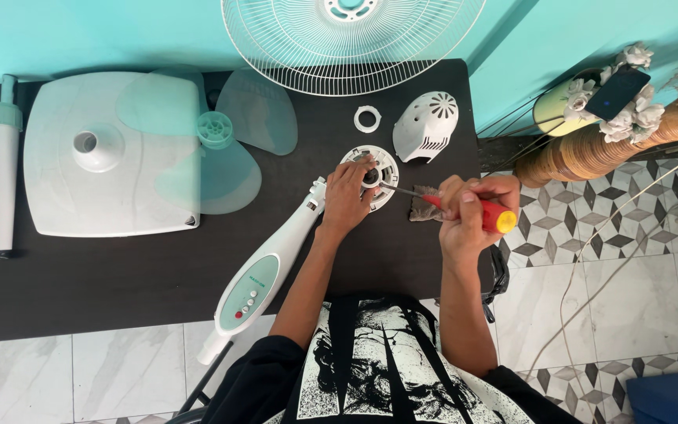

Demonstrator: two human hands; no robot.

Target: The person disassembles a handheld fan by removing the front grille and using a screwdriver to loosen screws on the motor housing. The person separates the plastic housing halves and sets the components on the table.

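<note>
A round white fan motor unit [380, 166] lies face up on the black table [119, 275], joined to a white and pale green fan neck [264, 275] with buttons. My left hand [348, 196] rests on the motor unit, fingers pressing near its centre. A red screwdriver with a yellow end [486, 215] is gripped in my right hand [468, 212]; its metal tip points left into the motor's middle.
A translucent green fan blade [229, 141] overlaps a white square fan base [103, 153] at left. A white pole [1, 165] lies far left. A wire grille [347, 39], white ring [367, 118] and vented motor cover [427, 126] sit behind. Baskets [614, 133] stand right.
</note>
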